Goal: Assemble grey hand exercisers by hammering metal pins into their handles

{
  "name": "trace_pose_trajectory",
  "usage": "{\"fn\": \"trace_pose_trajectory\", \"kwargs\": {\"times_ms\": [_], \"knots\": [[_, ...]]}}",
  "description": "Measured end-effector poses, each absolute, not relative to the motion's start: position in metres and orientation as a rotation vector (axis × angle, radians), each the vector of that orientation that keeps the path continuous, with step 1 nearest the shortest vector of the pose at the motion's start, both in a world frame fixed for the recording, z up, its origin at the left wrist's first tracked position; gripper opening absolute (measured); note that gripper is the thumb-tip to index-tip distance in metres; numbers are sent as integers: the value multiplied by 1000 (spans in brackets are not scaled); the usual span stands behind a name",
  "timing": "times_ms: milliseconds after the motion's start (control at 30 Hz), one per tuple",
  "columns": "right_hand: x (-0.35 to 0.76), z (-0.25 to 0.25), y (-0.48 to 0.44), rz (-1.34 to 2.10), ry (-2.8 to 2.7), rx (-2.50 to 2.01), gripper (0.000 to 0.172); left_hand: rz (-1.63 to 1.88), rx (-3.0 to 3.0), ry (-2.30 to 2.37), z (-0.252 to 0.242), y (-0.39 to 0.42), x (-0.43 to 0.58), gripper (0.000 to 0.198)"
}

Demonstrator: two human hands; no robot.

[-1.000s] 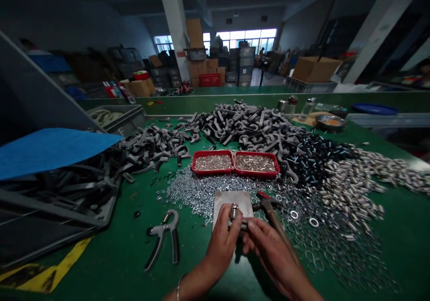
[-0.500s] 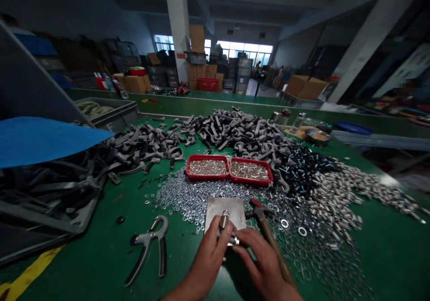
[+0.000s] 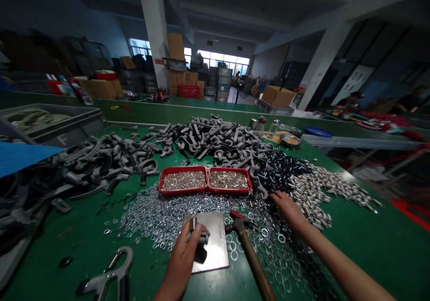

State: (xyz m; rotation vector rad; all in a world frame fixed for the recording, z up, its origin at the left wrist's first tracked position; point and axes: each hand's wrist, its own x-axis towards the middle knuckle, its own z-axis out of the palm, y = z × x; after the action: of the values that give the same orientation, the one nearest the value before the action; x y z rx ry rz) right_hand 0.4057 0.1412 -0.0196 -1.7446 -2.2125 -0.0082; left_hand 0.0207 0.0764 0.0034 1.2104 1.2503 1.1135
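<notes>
Silvery metal, ribbed in tight turns, makes up the coiled spring (image 3: 193,222) that stands nearly upright between the thumb and fingers of the left hand (image 3: 181,254). Its top catches a pale gleam, and the coils below are dark in the grooves. Just beside it, a short, shiny cylinder (image 3: 203,238) pokes out sideways past the fingertips, lying crosswise to the spring. The left fingers are clamped on these pieces, above the edge of a flat, bare metal plate (image 3: 217,242), where a dark shadow falls.

The right hand (image 3: 287,209) is stretched well away, its fingertips at the near edge of a heap of black pieces (image 3: 275,171) with pale pins. Whether those fingers are pinched on anything I cannot tell.

Next to the plate lies a wooden-handled hammer (image 3: 252,256), its head partly red. Small washers (image 3: 151,216) spread over the green table (image 3: 144,267) in front of two red trays (image 3: 183,191) of tiny metal bits. Gray grip parts (image 3: 215,139) are piled behind them, loose silver cylinders (image 3: 312,193) lie to the right, and a gray hand grip (image 3: 114,274) with its own spring rests at lower left, cut off by the frame.
</notes>
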Motion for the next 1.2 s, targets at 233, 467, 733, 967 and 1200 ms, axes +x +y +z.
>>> {"fn": "trace_pose_trajectory", "kwargs": {"times_ms": [233,467,733,967,1200], "knots": [[418,-4,164,149,-2238,-1636,13,1116,916,1122,-9,71,41,43],[255,23,57,1001,-1428,-1375,30,1213,611,895,-1,60,43,36],[190,6,20,725,-1867,-1213,21,1211,752,914,10,38,28,40],[198,14,18,672,-2091,-1130,23,1118,920,956,16,27,14,36],[174,19,20,1587,-1408,-1108,22,1151,1286,1186,19,27,8,24]]}}
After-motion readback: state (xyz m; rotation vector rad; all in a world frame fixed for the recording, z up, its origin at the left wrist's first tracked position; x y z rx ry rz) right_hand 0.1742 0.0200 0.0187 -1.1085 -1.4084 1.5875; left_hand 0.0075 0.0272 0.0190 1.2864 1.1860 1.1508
